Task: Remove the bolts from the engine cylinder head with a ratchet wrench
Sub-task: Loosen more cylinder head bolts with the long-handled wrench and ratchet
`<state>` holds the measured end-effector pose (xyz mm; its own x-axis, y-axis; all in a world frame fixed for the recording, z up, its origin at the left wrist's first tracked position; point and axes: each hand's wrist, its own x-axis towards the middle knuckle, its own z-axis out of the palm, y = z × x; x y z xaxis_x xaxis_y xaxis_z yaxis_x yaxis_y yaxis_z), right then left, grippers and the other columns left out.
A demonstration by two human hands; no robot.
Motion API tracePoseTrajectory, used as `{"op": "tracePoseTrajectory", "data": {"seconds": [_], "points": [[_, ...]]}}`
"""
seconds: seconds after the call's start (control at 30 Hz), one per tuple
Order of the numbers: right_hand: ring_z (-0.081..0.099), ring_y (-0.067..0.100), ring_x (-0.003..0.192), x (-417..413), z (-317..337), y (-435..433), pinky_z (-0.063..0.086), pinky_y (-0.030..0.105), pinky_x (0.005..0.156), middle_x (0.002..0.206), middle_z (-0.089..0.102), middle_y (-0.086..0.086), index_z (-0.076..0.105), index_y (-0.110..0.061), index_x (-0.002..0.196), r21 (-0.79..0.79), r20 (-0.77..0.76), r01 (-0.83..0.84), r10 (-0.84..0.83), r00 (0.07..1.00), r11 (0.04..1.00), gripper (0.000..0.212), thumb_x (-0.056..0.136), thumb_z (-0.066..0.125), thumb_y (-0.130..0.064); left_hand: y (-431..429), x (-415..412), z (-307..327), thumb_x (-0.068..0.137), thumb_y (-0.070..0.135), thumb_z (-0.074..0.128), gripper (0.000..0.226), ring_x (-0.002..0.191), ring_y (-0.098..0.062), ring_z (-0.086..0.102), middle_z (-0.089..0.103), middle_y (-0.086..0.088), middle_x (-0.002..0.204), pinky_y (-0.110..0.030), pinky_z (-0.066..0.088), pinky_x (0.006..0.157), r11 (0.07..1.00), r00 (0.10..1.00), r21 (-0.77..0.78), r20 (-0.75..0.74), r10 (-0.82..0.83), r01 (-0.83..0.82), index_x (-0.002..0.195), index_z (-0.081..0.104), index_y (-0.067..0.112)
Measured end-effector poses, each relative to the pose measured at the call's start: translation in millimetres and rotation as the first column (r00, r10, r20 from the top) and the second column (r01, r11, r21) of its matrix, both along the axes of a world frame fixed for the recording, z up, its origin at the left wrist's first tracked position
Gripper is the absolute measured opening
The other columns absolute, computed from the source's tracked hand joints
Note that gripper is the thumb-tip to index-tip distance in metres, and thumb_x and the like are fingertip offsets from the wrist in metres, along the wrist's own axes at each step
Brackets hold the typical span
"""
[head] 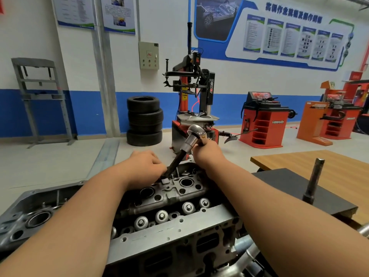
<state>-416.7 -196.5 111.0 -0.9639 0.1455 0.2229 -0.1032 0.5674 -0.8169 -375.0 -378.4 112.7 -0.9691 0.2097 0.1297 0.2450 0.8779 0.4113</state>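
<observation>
The cylinder head [169, 198] lay across the lower centre of the frame, under my forearms. The ratchet wrench [190, 141] and its dark extension [176, 161] slanted from mid-frame down and left to the head's far end, where I judged a bolt sat, hidden. My right hand [208, 153] gripped the wrench near its top. My left hand [146, 166], nearer the bolt, curled round the extension's foot.

We see a wooden table [329, 162] carrying a dark mat [279, 182]; on it stands what may be a socket bar [314, 180].
</observation>
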Motion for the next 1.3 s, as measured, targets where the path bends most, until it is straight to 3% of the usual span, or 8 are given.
{"op": "tracePoseTrajectory", "data": {"seconds": [0.17, 0.33, 0.47, 0.63, 0.87, 1.07, 1.13, 1.3], "points": [[0.04, 0.013, 0.055, 3, -4, 0, 0.026, 0.025, 0.047, 0.065, 0.047, 0.001, 0.046, -0.015, 0.069, -0.024, -0.094, 0.044, -0.046, 0.995, 0.999, 0.026, 0.092, 0.038, -0.01, 0, -7, 3, 0.088, 0.033, 0.044, 0.04, 0.091, -0.013, 0.046, 0.059, -0.003, 0.091, -0.035, 0.041, 0.075, 0.983, 0.971, 0.069, -0.161, 0.178, -0.168, 0.065, 0.067, 0.01], [0.04, 0.009, 0.059, 6, -4, -2, 0.025, 0.026, 0.047, 0.07, 0.044, -0.002, 0.043, -0.017, 0.073, 0.147, -0.146, -0.005, 0.027, 0.989, 0.989, 0.018, 0.09, 0.039, -0.012, 1, -5, -7, 0.091, 0.041, 0.043, 0.029, 0.116, -0.013, 0.031, 0.047, 0.015, 0.112, -0.037, 0.029, 0.104, 0.998, 0.999, 0.037, -0.011, 0.041, -0.041, 0.075, 0.067, 0.04], [0.037, 0.007, 0.059, 9, -4, -5, 0.022, 0.025, 0.047, 0.071, 0.041, -0.003, 0.032, -0.022, 0.068, 0.169, -0.176, -0.027, 0.057, 0.983, 0.985, 0.025, 0.091, 0.036, -0.014, 1, -7, -12, 0.081, 0.054, 0.05, 0.041, 0.121, -0.024, 0.036, 0.034, 0.0, 0.125, -0.04, 0.031, 0.102, 0.973, 0.96, 0.062, 0.184, 0.21, -0.224, 0.118, 0.049, 0.037], [0.038, 0.008, 0.06, 11, -5, -5, 0.023, 0.025, 0.048, 0.071, 0.043, -0.003, 0.034, -0.022, 0.069, 0.164, -0.191, -0.018, 0.049, 0.98, 0.986, 0.024, 0.091, 0.035, -0.014, 9, -6, -8, 0.095, 0.04, 0.031, 0.033, 0.122, -0.021, 0.03, 0.042, 0.003, 0.12, -0.039, 0.027, 0.105, 0.995, 0.993, -0.032, -0.072, 0.094, -0.097, 0.104, 0.059, 0.026], [0.039, 0.009, 0.06, 10, -1, -7, 0.024, 0.025, 0.048, 0.072, 0.045, -0.001, 0.038, -0.019, 0.07, 0.127, -0.177, 0.006, 0.016, 0.984, 0.992, 0.021, 0.088, 0.039, -0.009, -1, -9, -3, 0.099, 0.031, 0.032, 0.033, 0.124, -0.02, 0.037, 0.052, 0.001, 0.124, -0.037, 0.033, 0.098, 0.956, 0.966, 0.274, -0.201, 0.165, -0.106, 0.112, 0.062, 0.026], [0.046, 0.019, 0.062, -1, 42, -30, 0.03, 0.027, 0.048, 0.074, 0.052, 0.005, 0.055, -0.008, 0.093, -0.01, -0.157, -0.027, 0.025, 0.987, 1.0, 0.013, 0.093, 0.043, -0.012, 4, 9, 11, 0.099, 0.047, 0.032, 0.041, 0.088, -0.016, 0.058, 0.066, -0.003, 0.096, -0.029, 0.044, 0.074, 0.626, 0.943, 0.778, -0.249, 0.22, 0.06, 0.097, 0.064, 0.022], [0.052, 0.022, 0.071, 0, 51, -45, 0.035, 0.027, 0.05, 0.082, 0.054, 0.008, 0.054, -0.006, 0.096, 0.033, -0.156, -0.088, 0.092, 0.984, 0.996, 0.01, 0.092, 0.047, -0.011, 5, 20, 27, 0.09, 0.059, 0.036, 0.051, 0.083, -0.017, 0.063, 0.068, -0.009, 0.097, -0.034, 0.048, 0.075, 0.512, 0.984, 0.852, -0.167, 0.061, 0.113, 0.104, 0.065, 0.019], [0.053, 0.033, 0.099, 13, 57, -84, 0.043, 0.038, 0.07, 0.122, 0.041, 0.013, 0.043, -0.011, 0.12, 0.431, -0.093, -0.08, 0.133, 0.987, 0.899, 0.033, 0.089, 0.055, -0.016, -22, 32, 55, 0.093, 0.039, 0.053, 0.029, 0.055, -0.014, 0.053, 0.053, -0.003, 0.072, -0.03, 0.048, 0.059, 0.558, 0.989, 0.829, 0.113, -0.093, -0.042, 0.096, 0.064, 0.013]]}}
